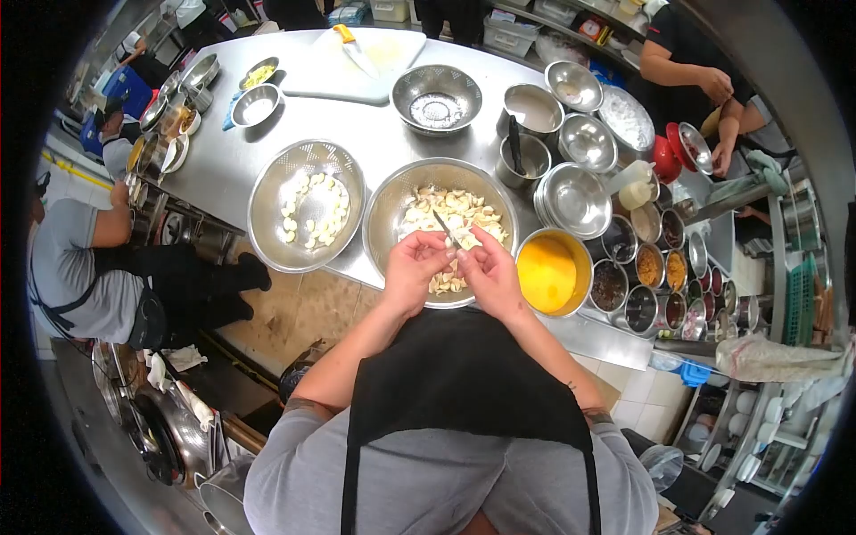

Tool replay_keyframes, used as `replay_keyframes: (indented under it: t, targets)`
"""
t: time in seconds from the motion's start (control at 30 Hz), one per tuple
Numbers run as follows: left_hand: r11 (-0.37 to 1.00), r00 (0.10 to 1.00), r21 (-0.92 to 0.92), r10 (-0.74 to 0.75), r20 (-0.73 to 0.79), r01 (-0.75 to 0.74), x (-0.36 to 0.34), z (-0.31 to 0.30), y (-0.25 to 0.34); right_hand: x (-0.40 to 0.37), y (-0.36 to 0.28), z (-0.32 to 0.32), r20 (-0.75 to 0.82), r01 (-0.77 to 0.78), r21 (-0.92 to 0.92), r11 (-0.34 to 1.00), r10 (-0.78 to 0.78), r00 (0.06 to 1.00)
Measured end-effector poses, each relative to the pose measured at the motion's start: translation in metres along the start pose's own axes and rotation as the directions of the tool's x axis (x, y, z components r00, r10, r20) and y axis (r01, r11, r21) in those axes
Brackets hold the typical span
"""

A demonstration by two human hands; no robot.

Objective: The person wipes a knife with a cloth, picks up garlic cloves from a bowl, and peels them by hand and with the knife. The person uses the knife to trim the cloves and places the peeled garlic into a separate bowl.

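Observation:
My left hand point(415, 269) and my right hand point(486, 272) meet over the near rim of a steel bowl point(385, 205) full of pale garlic skins and cloves. The right hand grips a small knife point(445, 228) whose blade points up and away over the bowl. My left hand pinches a small pale clove point(449, 258) next to the blade. Left of the bowl stands a steel colander point(267, 205) with several peeled cloves in it.
A yellow-filled bowl point(547, 270) sits right of my hands, beside stacked steel bowls point(572, 198) and several seasoning tubs point(648, 265). A white cutting board point(357, 62) lies at the back. One person squats at left point(80, 267); another's hands point(718, 116) work at far right.

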State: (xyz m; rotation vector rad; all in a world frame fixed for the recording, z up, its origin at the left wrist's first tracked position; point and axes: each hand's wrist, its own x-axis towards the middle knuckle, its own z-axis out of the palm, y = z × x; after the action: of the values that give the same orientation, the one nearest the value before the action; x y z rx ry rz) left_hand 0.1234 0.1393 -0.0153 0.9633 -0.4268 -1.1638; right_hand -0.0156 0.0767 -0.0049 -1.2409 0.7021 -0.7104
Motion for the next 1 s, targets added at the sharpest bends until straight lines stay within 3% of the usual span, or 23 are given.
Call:
replay_keyframes:
  t: [0.1, 0.6, 0.8, 0.9, 1.0]
  targets:
    - [0.999, 0.999, -0.018, -0.047, -0.013, 0.047, -0.001, 0.002, 0.003, 0.002, -0.001, -0.007, 0.091, -0.013, -0.024, 1.000, 0.015, 0.996]
    - [0.999, 0.998, -0.013, -0.042, -0.051, 0.041, -0.001, 0.004, -0.002, 0.003, -0.003, -0.008, 0.081, -0.113, 0.029, 0.993, 0.111, 0.991]
    - [0.996, 0.995, 0.055, -0.070, -0.074, 0.075, -0.001, -0.001, -0.005, 0.002, 0.003, -0.011, 0.079, -0.073, -0.078, 0.994, 0.079, 0.994]
    - [0.993, 0.995, 0.078, -0.081, -0.066, 0.086, -0.003, 0.003, 0.000, 0.003, 0.001, -0.010, 0.070, -0.084, -0.035, 0.996, 0.086, 0.994]
    - [0.994, 0.995, 0.072, -0.073, -0.071, 0.078, -0.003, 0.003, -0.002, 0.001, -0.011, -0.013, 0.118, -0.248, 0.223, 0.943, 0.226, 0.967]
